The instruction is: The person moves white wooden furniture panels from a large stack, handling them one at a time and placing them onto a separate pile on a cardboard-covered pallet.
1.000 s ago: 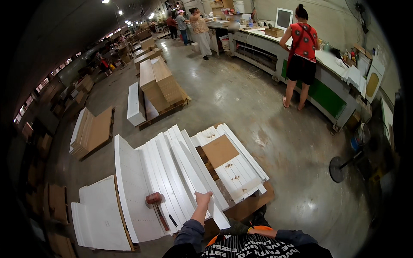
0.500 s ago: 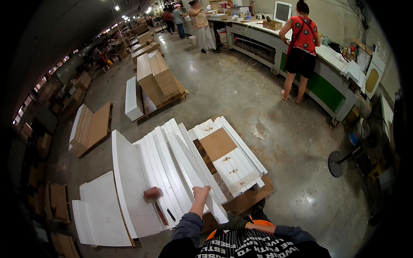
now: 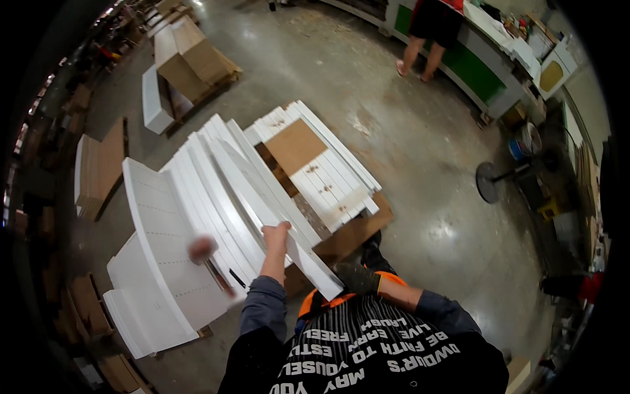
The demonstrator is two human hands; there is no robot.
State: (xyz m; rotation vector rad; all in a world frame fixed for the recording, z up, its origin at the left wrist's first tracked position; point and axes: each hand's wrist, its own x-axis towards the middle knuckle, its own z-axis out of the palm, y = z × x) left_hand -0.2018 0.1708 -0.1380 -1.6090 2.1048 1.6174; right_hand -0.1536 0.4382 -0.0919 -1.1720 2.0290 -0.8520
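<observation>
A long narrow white board (image 3: 298, 253) slants above the stack, its near end by my waist. My bare left hand (image 3: 276, 238) is closed on its edge, partway along. In a dark glove, my right hand (image 3: 357, 278) is closed at the board's near end; its fingers are partly hidden. Beneath and left of it lie several long white panels (image 3: 197, 174), side by side. On these rest a mallet (image 3: 202, 249) with a reddish head and a slim black pen-like thing (image 3: 237, 278).
A brown sheet (image 3: 295, 146) lies on a second stack of white strips (image 3: 338, 177) to the right. Wood-coloured panels (image 3: 190, 56) sit on a pallet at far left. A floor fan (image 3: 487, 182) stands right. Beyond, a person (image 3: 436, 29) stands at a workbench (image 3: 472, 75).
My view has tilted down and shifted, so the stacks appear higher and further left. Both hands stay on the white board, whose near end has come closer to my body.
</observation>
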